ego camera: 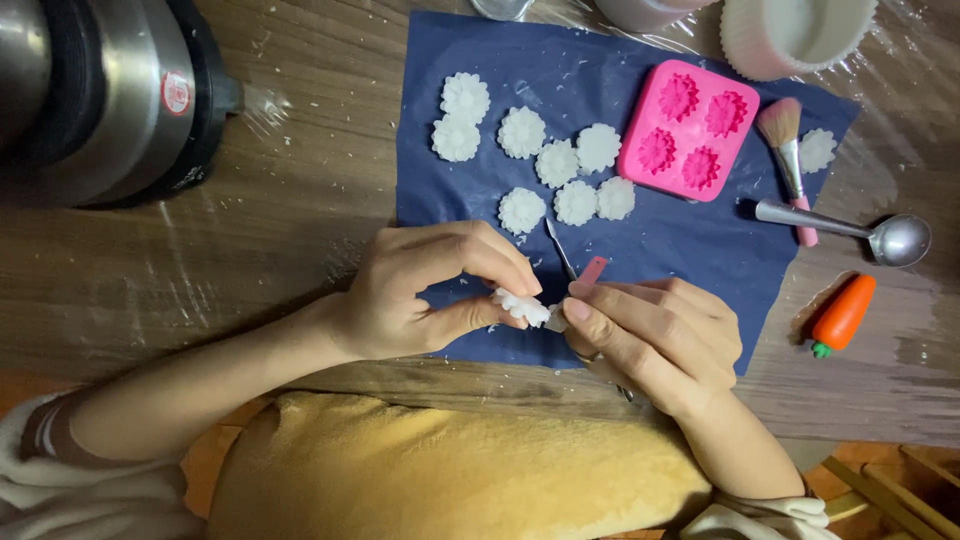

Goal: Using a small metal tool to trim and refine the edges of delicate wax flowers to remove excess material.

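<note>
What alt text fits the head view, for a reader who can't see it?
The left hand pinches a white flower-shaped piece while the right hand works at its edge with a thin metal tool. Beyond them, more white flowers lie on a dark blue sheet beside a pink four-cavity mould, a brush, a spoon and a small carrot-shaped object.

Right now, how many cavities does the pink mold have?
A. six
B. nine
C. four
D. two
C: the pink mold on the blue sheet shows four flower-shaped cavities, two by two.
</note>
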